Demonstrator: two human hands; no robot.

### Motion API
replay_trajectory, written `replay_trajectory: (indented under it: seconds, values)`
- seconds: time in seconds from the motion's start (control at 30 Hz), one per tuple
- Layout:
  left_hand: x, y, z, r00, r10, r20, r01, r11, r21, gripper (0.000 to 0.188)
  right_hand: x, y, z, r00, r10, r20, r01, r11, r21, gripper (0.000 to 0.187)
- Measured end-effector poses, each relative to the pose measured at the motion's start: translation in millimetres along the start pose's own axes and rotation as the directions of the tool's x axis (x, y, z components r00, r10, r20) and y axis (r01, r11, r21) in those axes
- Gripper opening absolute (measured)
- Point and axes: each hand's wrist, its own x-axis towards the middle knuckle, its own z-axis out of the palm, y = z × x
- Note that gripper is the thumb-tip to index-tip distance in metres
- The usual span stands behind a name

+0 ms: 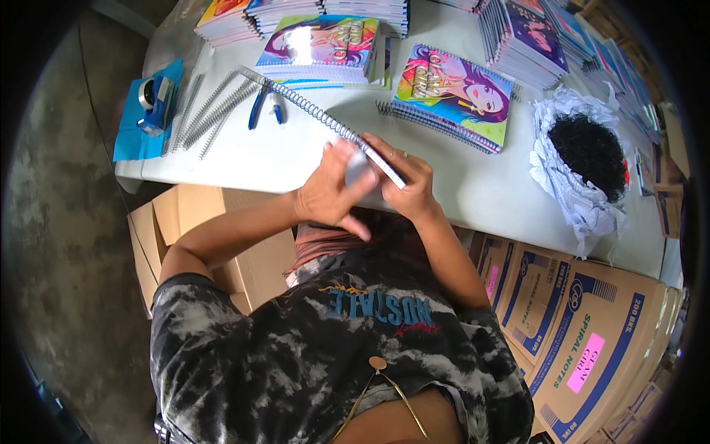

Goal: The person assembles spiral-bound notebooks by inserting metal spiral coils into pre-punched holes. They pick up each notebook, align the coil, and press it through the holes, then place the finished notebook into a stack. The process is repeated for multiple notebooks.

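My right hand (413,183) grips a small notebook (386,166), held nearly edge-on above the table's front edge. From the notebook's upper end a long metal spiral coil (314,111) sticks out toward the far left. My left hand (325,186) is beside the notebook and the coil's near end, its fingers spread and partly blurred. Whether that hand touches the coil, I cannot tell. Beyond the coil lie blue-handled pliers (257,108) and a small blue piece (278,114). Several loose spiral coils (218,112) rest to the left.
Colourful spiral notebooks stand in a far stack (318,48) and a nearer stack (451,96). A blue tape dispenser (155,111) sits at left on blue paper. At right, a black tangled mass (588,155) lies in crumpled wrapping. Cardboard boxes (592,348) stand below the table.
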Motion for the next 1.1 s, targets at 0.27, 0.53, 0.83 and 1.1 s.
replay_trajectory:
  seconds: [0.27,0.53,0.83,1.1]
  values:
    - [2.8,0.7,12.8,0.986,-0.166,0.003,0.166,0.982,-0.094,0.097,2.7,-1.4,-1.9,0.999,-0.019,0.028,0.020,0.999,-0.026,0.048]
    - [28.0,0.5,28.9,0.986,-0.140,-0.092,0.128,0.983,-0.128,0.103,2.5,3.3,-4.7,0.999,0.042,0.030,-0.043,0.999,0.010,0.053]
    - [100.1,41.0,-37.4,0.784,-0.603,0.147,0.537,0.542,-0.647,0.060,44.4,-17.9,-12.2,0.936,-0.349,-0.049,0.351,0.936,0.030,0.075]
    - [101.0,12.2,-59.5,0.405,-0.817,0.409,0.583,-0.113,-0.804,0.018,72.4,-50.6,-46.4,0.950,0.284,0.132,-0.296,0.952,0.077,0.017]
